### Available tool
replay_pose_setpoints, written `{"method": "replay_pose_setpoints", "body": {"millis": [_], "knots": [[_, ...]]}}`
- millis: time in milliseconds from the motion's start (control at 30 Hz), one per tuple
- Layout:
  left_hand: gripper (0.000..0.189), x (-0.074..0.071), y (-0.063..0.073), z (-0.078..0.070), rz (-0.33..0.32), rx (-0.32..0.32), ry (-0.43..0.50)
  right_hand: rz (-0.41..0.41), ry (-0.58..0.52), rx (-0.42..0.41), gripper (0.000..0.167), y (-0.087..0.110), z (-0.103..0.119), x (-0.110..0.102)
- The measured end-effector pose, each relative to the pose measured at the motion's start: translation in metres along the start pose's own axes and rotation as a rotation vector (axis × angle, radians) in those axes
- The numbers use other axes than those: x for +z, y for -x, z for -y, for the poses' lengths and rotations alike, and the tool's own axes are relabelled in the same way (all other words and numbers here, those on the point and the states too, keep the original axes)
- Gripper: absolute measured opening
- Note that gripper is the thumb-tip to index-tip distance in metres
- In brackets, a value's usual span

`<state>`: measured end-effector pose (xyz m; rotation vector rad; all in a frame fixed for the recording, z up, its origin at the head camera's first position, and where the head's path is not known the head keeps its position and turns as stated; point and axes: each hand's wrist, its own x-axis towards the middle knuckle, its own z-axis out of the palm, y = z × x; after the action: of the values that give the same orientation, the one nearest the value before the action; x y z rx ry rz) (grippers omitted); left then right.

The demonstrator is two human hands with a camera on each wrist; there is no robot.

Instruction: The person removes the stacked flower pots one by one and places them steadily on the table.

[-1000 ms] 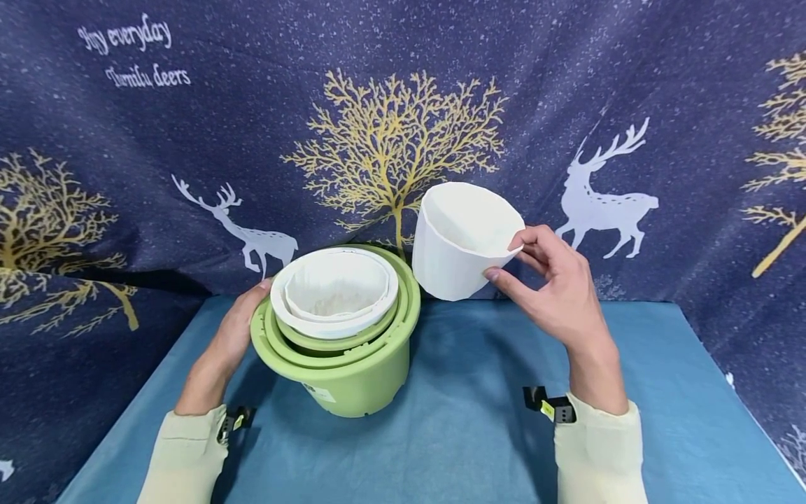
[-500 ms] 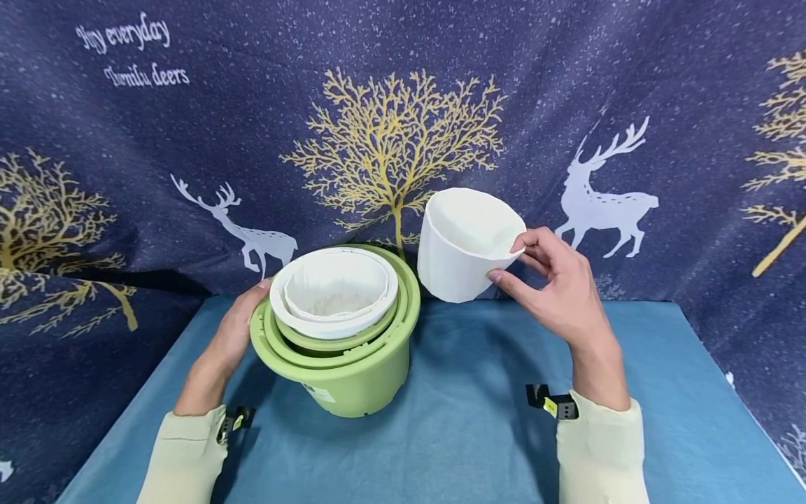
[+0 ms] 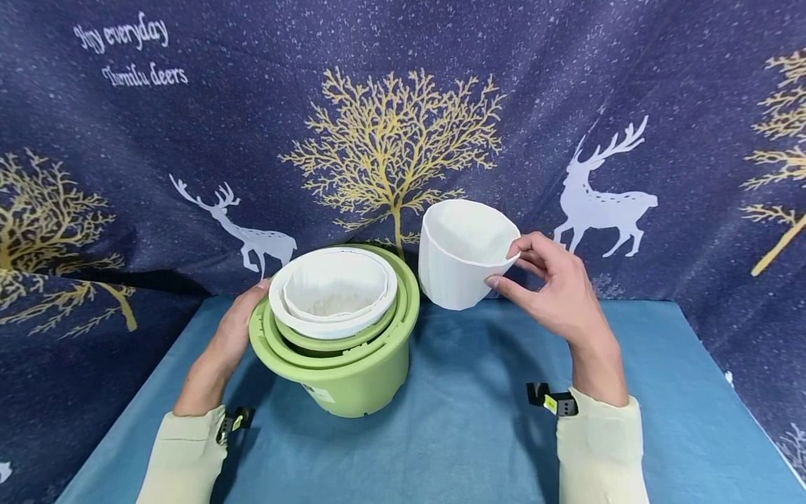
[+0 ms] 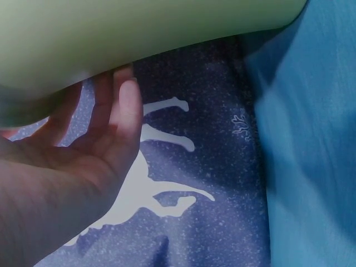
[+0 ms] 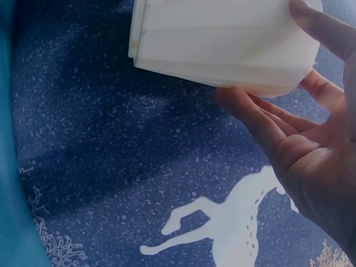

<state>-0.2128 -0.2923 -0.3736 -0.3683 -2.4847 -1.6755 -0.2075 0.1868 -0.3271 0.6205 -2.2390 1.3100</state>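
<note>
In the head view a large green flower pot [image 3: 371, 378] stands on the cloth, left of the middle. Nested inside it are a smaller green pot [image 3: 315, 343], a white round-rimmed pot [image 3: 334, 327] and a white faceted pot [image 3: 336, 287]. My left hand [image 3: 233, 329] holds the large pot's rim at its left side; its fingers [image 4: 130, 103] reach up to the green wall in the left wrist view. My right hand [image 3: 560, 301] pinches the rim of another white faceted pot [image 3: 450, 280], thumb outside and fingers at the edge. This pot hangs tilted above the cloth, apart from the stack.
A teal cloth [image 3: 460, 448] covers the table. Behind it hangs a dark blue backdrop [image 3: 403, 42] printed with deer and yellow trees, close behind the pots. A small label [image 3: 319, 393] sits on the large pot's front.
The white pot in my right hand has come down somewhat and tilts a little less. My left hand and the nested pots have stayed in place.
</note>
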Motion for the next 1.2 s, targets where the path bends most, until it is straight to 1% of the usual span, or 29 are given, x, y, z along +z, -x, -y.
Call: {"method": "replay_pose_setpoints", "body": {"millis": [233,733,1000,1200], "knots": [[0.047,0.0,0.001,0.0,0.004,-0.001,0.012,0.038,-0.004,0.035,0.037,0.0,-0.003,0.0],[0.048,-0.001,0.0,-0.001,0.01,-0.003,0.025,0.087,0.035,0.055,0.039,-0.001,-0.01,0.004],[0.047,-0.002,-0.001,0.001,0.017,0.027,0.026,0.109,0.042,0.074,0.039,-0.001,-0.014,0.004],[0.045,-0.002,-0.002,0.0,0.014,0.017,0.034,0.141,0.058,0.097,0.039,-0.001,-0.015,0.005]]}}
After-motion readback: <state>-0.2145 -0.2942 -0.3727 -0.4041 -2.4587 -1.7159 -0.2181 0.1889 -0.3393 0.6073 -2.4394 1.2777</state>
